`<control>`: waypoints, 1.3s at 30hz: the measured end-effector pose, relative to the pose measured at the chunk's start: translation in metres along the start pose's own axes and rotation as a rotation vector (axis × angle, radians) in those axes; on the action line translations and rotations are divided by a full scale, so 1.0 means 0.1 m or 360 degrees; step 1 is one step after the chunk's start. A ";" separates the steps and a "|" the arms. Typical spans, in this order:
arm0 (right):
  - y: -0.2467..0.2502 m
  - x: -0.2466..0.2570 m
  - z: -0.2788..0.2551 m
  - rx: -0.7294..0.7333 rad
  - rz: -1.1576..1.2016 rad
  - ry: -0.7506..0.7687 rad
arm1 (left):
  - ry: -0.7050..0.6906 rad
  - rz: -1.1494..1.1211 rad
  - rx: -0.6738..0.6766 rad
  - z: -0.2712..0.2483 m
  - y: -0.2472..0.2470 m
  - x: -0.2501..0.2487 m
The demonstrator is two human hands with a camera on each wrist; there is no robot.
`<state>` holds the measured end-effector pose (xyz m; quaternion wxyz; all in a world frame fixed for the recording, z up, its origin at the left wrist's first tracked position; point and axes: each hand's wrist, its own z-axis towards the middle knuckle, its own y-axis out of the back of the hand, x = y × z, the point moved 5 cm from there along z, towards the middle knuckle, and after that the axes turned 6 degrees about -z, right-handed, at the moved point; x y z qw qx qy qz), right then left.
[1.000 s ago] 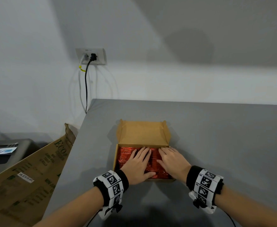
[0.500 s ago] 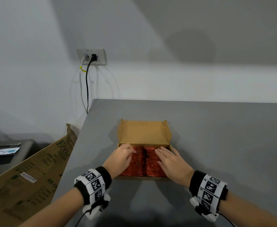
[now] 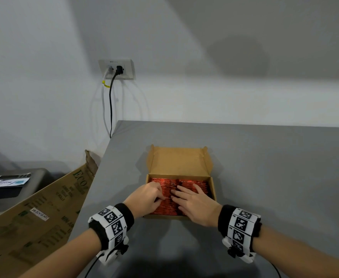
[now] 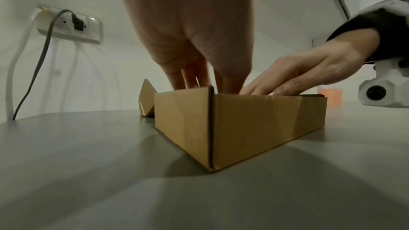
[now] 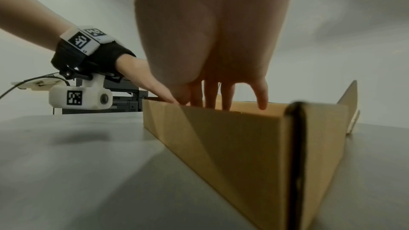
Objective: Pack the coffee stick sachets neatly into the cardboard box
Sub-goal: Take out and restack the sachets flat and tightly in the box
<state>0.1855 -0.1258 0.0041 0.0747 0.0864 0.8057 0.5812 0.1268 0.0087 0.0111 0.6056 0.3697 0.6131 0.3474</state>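
A brown cardboard box (image 3: 214, 189) stands on the grey table (image 3: 274, 167) with its lid (image 3: 178, 161) folded back flat. Red coffee stick sachets (image 3: 192, 183) fill it in two side-by-side rows. My left hand (image 3: 148, 197) lies over the left row, fingers bent, tips pressing on the sachets near the middle seam. My right hand (image 3: 194, 201) rests flat on the right row with fingers (image 3: 184, 192) spread and straight. In the left wrist view the left fingers (image 4: 192, 71) reach down behind the box wall (image 4: 254, 125). In the right wrist view the box wall (image 5: 232, 137) hides the sachets.
A large printed carton (image 3: 34, 217) leans against the table's left edge. Beyond it sits a dark machine (image 3: 14, 183). A wall socket (image 3: 116, 69) with two cables hangs above the table's far left corner. An orange cup (image 4: 329, 95) stands far right.
My left hand went from lying flat on the sachets to the box's left edge, then came back toward the middle with bent fingers. The right hand stayed flat on the right row.
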 end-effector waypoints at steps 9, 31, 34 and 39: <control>0.00 -0.06 -0.01 -0.0097 0.0019 0.0001 | -0.0163 0.0083 -0.0120 -0.09 -0.02 0.03; -0.32 -0.35 -0.28 0.0018 0.0063 -0.0518 | -0.0079 0.0870 0.0520 -0.16 -0.27 0.24; -0.30 -0.34 -0.22 0.0014 0.0082 -0.0470 | -0.0173 0.0633 0.0399 -0.10 -0.23 0.18; -0.14 -0.38 -0.19 -0.0185 0.0287 -0.0568 | 0.0205 -0.0257 -0.0040 0.02 0.19 0.18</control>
